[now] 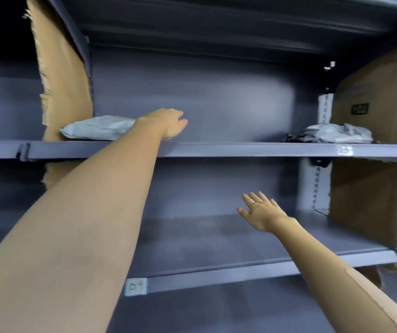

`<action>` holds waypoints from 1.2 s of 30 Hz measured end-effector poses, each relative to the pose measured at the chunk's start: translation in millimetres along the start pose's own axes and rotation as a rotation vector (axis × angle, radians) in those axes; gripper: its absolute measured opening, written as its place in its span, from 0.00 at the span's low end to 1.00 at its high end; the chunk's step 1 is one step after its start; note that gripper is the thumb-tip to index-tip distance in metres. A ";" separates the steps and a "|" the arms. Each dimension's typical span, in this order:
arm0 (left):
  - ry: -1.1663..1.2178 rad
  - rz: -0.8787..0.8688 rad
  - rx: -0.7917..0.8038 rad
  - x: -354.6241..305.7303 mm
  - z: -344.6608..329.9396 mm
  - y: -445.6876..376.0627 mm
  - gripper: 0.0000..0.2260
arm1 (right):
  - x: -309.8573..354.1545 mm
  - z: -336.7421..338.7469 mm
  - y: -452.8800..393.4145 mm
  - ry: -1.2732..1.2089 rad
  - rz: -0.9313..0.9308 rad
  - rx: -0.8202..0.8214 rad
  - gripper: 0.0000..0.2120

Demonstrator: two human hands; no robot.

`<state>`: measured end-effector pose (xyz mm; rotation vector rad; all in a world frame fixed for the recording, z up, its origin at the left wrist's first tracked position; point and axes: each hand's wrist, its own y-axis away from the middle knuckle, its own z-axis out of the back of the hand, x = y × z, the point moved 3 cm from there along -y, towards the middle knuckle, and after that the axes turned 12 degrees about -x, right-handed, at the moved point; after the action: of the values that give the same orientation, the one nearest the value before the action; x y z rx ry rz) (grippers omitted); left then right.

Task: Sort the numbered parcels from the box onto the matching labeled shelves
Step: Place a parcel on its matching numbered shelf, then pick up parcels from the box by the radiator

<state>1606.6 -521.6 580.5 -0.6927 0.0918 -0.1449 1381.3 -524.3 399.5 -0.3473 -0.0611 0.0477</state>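
Parcels: two are in view, both on the upper shelf [228, 149]. Parcel one [96, 128] is a light grey poly mailer, flat, pillow-shaped and wrinkled, lying at the shelf's left end against a cardboard divider [65, 92]. Parcel two [332, 133] is a crumpled grey-and-dark plastic bag, lying at the right end just beside a second divider [372, 104].

Shelves: two grey metal boards are visible, smooth and matte. The lower shelf [216, 241] is bare between the arms. Labels: two small white tags are fixed to the front edges. One [344, 150] sits on the upper edge under parcel two; its digits are blurred. The other [136, 286] sits on the lower edge and appears to read 09.

Dividers: three brown corrugated cardboard panels stand upright, with ragged torn edges. The third [365, 203] stands on the lower shelf at right. A dark printed patch marks the upper right panel; its text is unreadable.

Hands: two. The left hand [168, 123] reaches onto the upper shelf just beside the right end of parcel one, fingers loosely extended, gripping nothing; contact with the parcel cannot be confirmed. The right hand [262, 212] hovers over the lower shelf, fingers spread and straight, holding nothing.
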 end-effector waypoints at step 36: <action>0.630 -1.076 0.617 -840.2 -234.8 358.7 0.26 | -644.0 13.9 486.3 0.310 -1.212 -0.057 0.28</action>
<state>783.9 -259.4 200.7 0.0098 0.2566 -1.3682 720.7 -99.7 213.2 -0.3253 0.0418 -1.2072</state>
